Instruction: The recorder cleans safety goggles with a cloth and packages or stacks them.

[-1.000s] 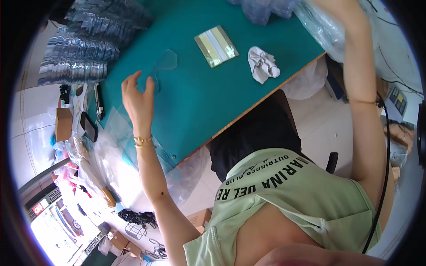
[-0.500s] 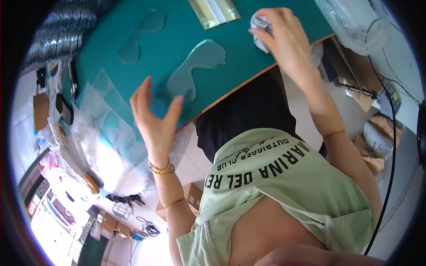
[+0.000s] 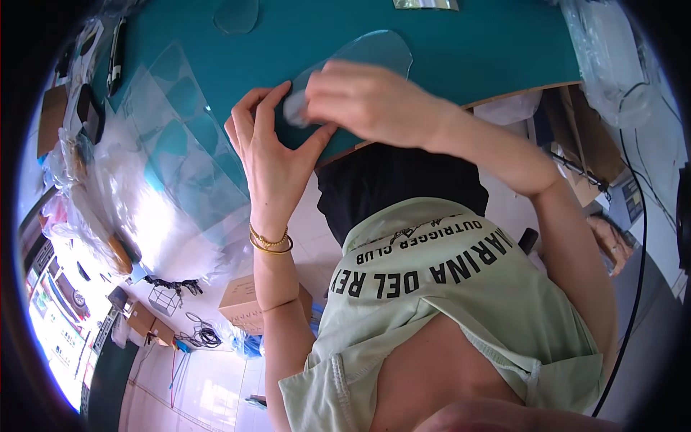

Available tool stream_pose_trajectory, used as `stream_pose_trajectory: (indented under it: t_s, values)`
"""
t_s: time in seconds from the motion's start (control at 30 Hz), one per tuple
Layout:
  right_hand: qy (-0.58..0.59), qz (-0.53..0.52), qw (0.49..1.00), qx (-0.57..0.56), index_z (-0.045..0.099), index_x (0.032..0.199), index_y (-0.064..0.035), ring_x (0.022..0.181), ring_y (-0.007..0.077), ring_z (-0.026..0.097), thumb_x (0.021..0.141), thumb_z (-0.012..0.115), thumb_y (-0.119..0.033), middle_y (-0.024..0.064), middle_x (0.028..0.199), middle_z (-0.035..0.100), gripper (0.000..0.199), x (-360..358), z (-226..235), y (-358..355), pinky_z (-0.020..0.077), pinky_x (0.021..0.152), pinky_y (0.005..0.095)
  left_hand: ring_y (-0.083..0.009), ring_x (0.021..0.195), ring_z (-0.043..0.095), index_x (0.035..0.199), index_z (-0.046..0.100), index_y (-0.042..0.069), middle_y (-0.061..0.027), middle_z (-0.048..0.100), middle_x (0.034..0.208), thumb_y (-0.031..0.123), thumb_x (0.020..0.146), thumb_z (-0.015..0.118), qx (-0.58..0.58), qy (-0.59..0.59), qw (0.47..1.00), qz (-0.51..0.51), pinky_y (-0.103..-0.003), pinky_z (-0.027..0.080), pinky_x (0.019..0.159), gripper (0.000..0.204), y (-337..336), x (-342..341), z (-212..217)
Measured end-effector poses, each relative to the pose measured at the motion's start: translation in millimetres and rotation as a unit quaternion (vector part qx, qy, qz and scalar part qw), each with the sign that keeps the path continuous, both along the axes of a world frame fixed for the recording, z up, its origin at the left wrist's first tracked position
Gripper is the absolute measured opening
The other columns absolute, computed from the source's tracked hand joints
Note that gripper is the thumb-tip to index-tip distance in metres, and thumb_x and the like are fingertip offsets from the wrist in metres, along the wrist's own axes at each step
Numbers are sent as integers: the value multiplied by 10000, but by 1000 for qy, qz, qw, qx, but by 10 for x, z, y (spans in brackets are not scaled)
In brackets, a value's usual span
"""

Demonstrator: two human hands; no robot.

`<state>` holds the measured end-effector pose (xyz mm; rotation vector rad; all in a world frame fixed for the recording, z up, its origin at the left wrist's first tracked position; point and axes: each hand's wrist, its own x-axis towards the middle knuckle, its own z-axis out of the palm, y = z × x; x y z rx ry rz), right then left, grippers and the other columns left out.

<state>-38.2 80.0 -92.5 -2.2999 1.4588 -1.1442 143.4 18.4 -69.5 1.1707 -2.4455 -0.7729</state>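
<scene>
A clear, curved plastic-looking piece with rounded ends [image 3: 385, 52] lies on the green tabletop [image 3: 475, 54] near its front edge. My left hand [image 3: 270, 140] spans the piece's left end, thumb on the near side and fingers on the far side, seemingly holding it by the edges. Over the same end is my right hand [image 3: 367, 104], smeared by motion, its fingers closed on a crumpled white cloth [image 3: 294, 109] that presses against the piece. Most of the cloth and the piece's middle are hidden by the right hand.
Another clear piece [image 3: 236, 13] lies farther back on the left. A gold-and-silver packet [image 3: 426, 3] sits at the far edge of view. Clear flat sheets [image 3: 180, 122] and plastic bags [image 3: 119, 173] crowd the left side; more clear plastic [image 3: 604, 57] hangs at right.
My right hand has swung left with the cloth, from beyond the piece onto its left end. My left hand has come in around that end. The view has shifted, bringing the tabletop higher.
</scene>
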Motion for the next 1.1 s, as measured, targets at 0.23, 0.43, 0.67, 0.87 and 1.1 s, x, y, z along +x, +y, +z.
stream_pose_trajectory:
  t_s: [0.23,0.43,0.67,0.87,1.1]
  values:
    - [22,-36,999,-10,660,907,-42,815,217,593,753,723,-27,57,908,578,167,-20,57,3,519,667,322,-326,1174,436,1223,629,77,-84,511,1247,231,625,894,-23,11,1000,1,-421,393,1000,673,0,11,-19]
    - [-20,-128,992,0,602,824,-38,784,242,584,785,743,-51,62,843,546,148,-81,-19,-51,496,646,336,-312,1165,453,1199,657,62,-67,526,1247,232,611,905,-1,6,1000,18,-420,404,994,661,4,-58,9]
    - [-32,-304,950,60,644,906,-5,691,225,616,839,739,-45,85,860,611,123,-440,80,345,500,613,295,-316,1145,473,1210,652,56,-88,536,1240,215,631,887,-22,7,1000,20,-414,410,989,645,-30,16,78]
    - [-14,-423,899,112,664,949,-2,801,183,618,912,672,-58,91,925,631,68,-925,208,769,491,716,272,-326,1102,605,1289,587,-6,-170,596,1277,169,783,797,48,79,994,50,-391,498,936,575,-194,379,226]
    - [154,-432,889,15,711,1115,-78,1042,239,591,961,629,-148,69,1150,601,188,-973,451,557,472,915,348,-355,1141,595,1308,556,-62,-231,581,1291,269,760,810,-112,-128,955,243,-405,475,970,689,-1107,1371,235]
